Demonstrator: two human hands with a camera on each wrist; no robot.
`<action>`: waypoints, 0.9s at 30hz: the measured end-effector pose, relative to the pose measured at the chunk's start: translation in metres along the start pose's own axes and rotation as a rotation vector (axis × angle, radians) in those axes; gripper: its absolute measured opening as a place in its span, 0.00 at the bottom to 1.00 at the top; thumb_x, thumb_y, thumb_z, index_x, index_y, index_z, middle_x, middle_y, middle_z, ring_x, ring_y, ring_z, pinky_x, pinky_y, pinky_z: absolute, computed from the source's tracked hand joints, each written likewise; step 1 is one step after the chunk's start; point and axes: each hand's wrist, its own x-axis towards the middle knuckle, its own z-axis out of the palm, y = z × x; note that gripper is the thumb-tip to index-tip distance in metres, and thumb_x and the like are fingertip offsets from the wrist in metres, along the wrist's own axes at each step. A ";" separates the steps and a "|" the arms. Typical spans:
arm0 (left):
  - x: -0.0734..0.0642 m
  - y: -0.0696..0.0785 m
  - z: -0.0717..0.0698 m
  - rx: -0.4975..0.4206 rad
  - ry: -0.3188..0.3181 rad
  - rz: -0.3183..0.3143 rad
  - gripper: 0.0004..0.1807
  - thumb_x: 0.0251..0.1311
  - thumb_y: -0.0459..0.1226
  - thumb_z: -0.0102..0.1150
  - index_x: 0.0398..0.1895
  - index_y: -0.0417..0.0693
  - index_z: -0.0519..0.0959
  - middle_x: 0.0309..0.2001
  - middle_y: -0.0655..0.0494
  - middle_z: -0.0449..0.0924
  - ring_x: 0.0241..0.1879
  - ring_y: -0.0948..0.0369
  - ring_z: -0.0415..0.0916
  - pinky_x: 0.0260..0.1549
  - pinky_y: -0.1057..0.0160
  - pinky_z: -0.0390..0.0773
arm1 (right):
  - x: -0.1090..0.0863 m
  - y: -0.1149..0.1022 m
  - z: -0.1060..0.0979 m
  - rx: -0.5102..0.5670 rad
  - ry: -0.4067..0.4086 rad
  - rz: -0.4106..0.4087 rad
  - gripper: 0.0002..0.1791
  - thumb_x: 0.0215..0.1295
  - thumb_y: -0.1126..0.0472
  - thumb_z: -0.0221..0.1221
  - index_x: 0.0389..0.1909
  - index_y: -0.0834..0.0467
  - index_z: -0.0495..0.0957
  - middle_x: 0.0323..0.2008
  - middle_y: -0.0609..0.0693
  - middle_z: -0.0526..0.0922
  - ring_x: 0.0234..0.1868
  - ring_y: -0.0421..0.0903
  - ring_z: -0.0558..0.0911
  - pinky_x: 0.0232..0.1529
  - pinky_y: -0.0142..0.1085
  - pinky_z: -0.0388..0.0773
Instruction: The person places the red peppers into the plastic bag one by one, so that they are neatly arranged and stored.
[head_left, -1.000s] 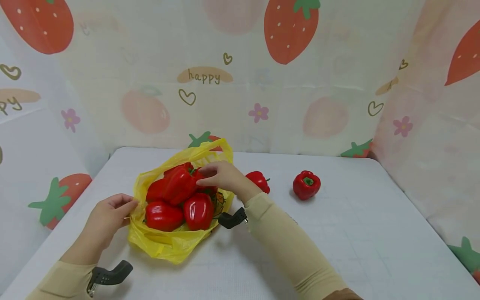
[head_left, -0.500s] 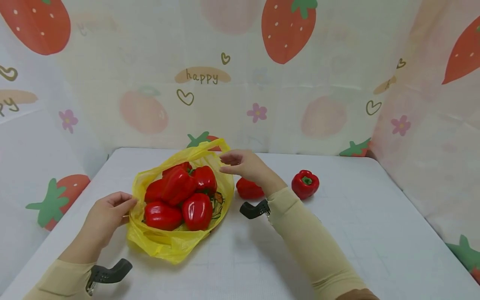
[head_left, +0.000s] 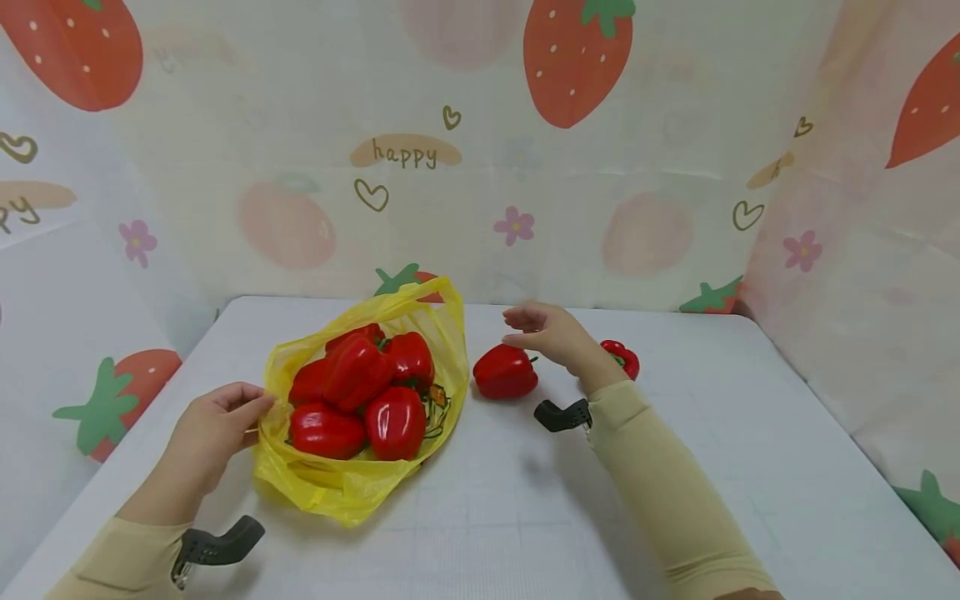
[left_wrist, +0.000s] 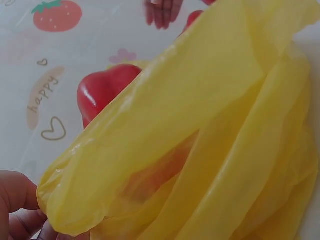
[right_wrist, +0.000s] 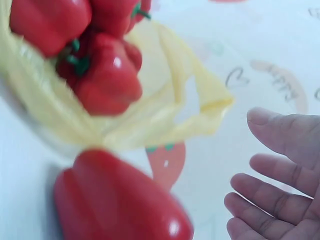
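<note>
On the white table [head_left: 480, 517], toward its left half, lies a yellow plastic bag [head_left: 352, 487] with its mouth open toward me, and I count at least five red bell peppers [head_left: 360, 392] packed inside, glossy, with green stems showing between them. My left hand [head_left: 213, 433] sits at the bag's left edge, fingers curled round the rim and pinching the thin plastic; the left wrist view confirms the film bunched against my fingers [left_wrist: 17, 200], with one red pepper [left_wrist: 102, 90] visible over the raised rim. My right hand [head_left: 551, 333] hovers above the table, to the right of the bag and apart from it, fingers loosely extended and empty, grasping nothing. Directly below and slightly left of that hand lies a loose red bell pepper [head_left: 505, 372] on the table, just beside the bag's right wall but not touching it as far as I can judge; my fingers are close to it without contact. The right wrist view shows that same pepper [right_wrist: 120, 200] blurred in the foreground, the bag's handle loop [right_wrist: 205, 107] beyond it, and my relaxed fingers [right_wrist: 280, 175] spread at the right edge. A second loose pepper [head_left: 624, 357] lies behind my right wrist, partly hidden by it. Both forearms wear beige sleeves [head_left: 667, 500], each with a black camera mount [head_left: 562, 414] at the wrist. Behind the table hangs a backdrop [head_left: 577, 58] printed with strawberries, hearts, flowers and the word "happy".
</note>
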 end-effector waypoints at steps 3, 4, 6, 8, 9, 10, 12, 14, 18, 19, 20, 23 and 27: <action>0.000 0.000 0.000 -0.003 0.003 -0.001 0.26 0.62 0.53 0.47 0.52 0.42 0.70 0.53 0.45 0.69 0.48 0.53 0.69 0.46 0.61 0.75 | -0.002 0.009 -0.002 0.015 0.002 0.044 0.26 0.53 0.51 0.64 0.55 0.47 0.72 0.53 0.46 0.75 0.55 0.48 0.71 0.53 0.43 0.73; -0.001 0.000 0.000 -0.001 0.003 0.002 0.26 0.63 0.53 0.47 0.52 0.42 0.70 0.52 0.45 0.70 0.48 0.53 0.69 0.45 0.61 0.76 | -0.002 0.012 -0.003 0.023 0.001 0.054 0.26 0.53 0.51 0.64 0.55 0.47 0.72 0.54 0.47 0.74 0.56 0.48 0.70 0.53 0.44 0.73; -0.001 0.001 -0.001 0.002 0.005 0.012 0.26 0.63 0.53 0.46 0.52 0.42 0.70 0.52 0.45 0.70 0.47 0.53 0.69 0.44 0.63 0.76 | -0.003 0.017 -0.003 0.047 -0.002 0.075 0.27 0.53 0.52 0.65 0.56 0.46 0.71 0.55 0.48 0.74 0.58 0.49 0.69 0.54 0.45 0.72; -0.002 0.001 -0.001 0.005 0.006 0.022 0.26 0.63 0.53 0.46 0.52 0.41 0.70 0.51 0.45 0.70 0.46 0.53 0.69 0.43 0.64 0.77 | -0.004 0.021 -0.002 0.062 -0.003 0.088 0.28 0.53 0.52 0.65 0.56 0.45 0.71 0.56 0.48 0.73 0.59 0.50 0.68 0.54 0.45 0.72; -0.002 0.001 -0.001 0.005 0.007 0.026 0.26 0.63 0.53 0.46 0.52 0.41 0.70 0.51 0.45 0.70 0.46 0.53 0.69 0.43 0.65 0.77 | -0.004 0.023 -0.001 0.063 -0.002 0.089 0.28 0.52 0.52 0.65 0.57 0.45 0.71 0.57 0.48 0.72 0.60 0.50 0.68 0.55 0.45 0.71; -0.003 0.001 -0.001 0.006 0.007 0.029 0.26 0.63 0.53 0.46 0.52 0.41 0.70 0.51 0.45 0.70 0.46 0.53 0.69 0.43 0.65 0.77 | -0.004 0.025 -0.001 0.062 -0.004 0.084 0.29 0.52 0.52 0.65 0.57 0.45 0.70 0.57 0.48 0.72 0.60 0.50 0.67 0.55 0.45 0.71; -0.003 0.001 -0.001 0.003 0.007 0.029 0.26 0.63 0.53 0.46 0.52 0.41 0.70 0.51 0.45 0.70 0.46 0.53 0.69 0.43 0.64 0.77 | -0.005 0.030 0.001 0.061 -0.006 0.075 0.30 0.52 0.53 0.65 0.58 0.45 0.70 0.59 0.49 0.71 0.62 0.51 0.66 0.56 0.46 0.70; -0.004 0.001 -0.001 -0.002 0.005 0.027 0.26 0.63 0.53 0.45 0.52 0.41 0.70 0.52 0.44 0.70 0.47 0.53 0.69 0.43 0.64 0.77 | -0.005 0.034 0.003 0.065 -0.009 0.065 0.31 0.52 0.52 0.66 0.59 0.45 0.69 0.59 0.50 0.70 0.62 0.51 0.66 0.56 0.45 0.70; -0.004 0.000 -0.002 -0.013 0.008 0.021 0.26 0.63 0.53 0.46 0.52 0.40 0.70 0.53 0.44 0.70 0.48 0.53 0.69 0.43 0.63 0.77 | -0.004 0.043 0.009 0.102 -0.020 0.042 0.33 0.53 0.54 0.65 0.61 0.48 0.66 0.62 0.52 0.67 0.63 0.50 0.65 0.57 0.46 0.69; -0.004 -0.001 -0.002 -0.016 0.008 0.020 0.26 0.63 0.53 0.46 0.52 0.40 0.70 0.53 0.43 0.69 0.48 0.53 0.69 0.43 0.63 0.77 | -0.004 0.045 0.011 0.113 -0.025 0.032 0.34 0.53 0.55 0.65 0.62 0.48 0.65 0.62 0.52 0.67 0.63 0.50 0.64 0.58 0.47 0.68; -0.004 -0.001 -0.002 -0.020 0.009 0.020 0.26 0.63 0.53 0.46 0.52 0.40 0.70 0.53 0.43 0.69 0.48 0.53 0.69 0.43 0.63 0.77 | -0.004 0.046 0.013 0.123 -0.031 0.025 0.34 0.53 0.56 0.65 0.63 0.49 0.65 0.63 0.52 0.66 0.63 0.50 0.64 0.58 0.47 0.67; -0.004 -0.001 -0.002 -0.023 0.012 0.022 0.26 0.63 0.53 0.46 0.52 0.40 0.70 0.52 0.43 0.70 0.48 0.53 0.69 0.42 0.64 0.78 | -0.003 0.051 0.016 0.135 -0.045 0.014 0.36 0.53 0.57 0.65 0.64 0.49 0.62 0.64 0.52 0.64 0.64 0.51 0.62 0.59 0.47 0.66; -0.003 -0.003 -0.003 -0.028 0.008 0.032 0.26 0.63 0.53 0.46 0.51 0.40 0.70 0.51 0.43 0.70 0.47 0.53 0.69 0.39 0.66 0.79 | -0.003 0.057 0.020 0.106 -0.045 0.063 0.41 0.51 0.54 0.67 0.66 0.47 0.60 0.63 0.50 0.65 0.64 0.51 0.62 0.58 0.48 0.67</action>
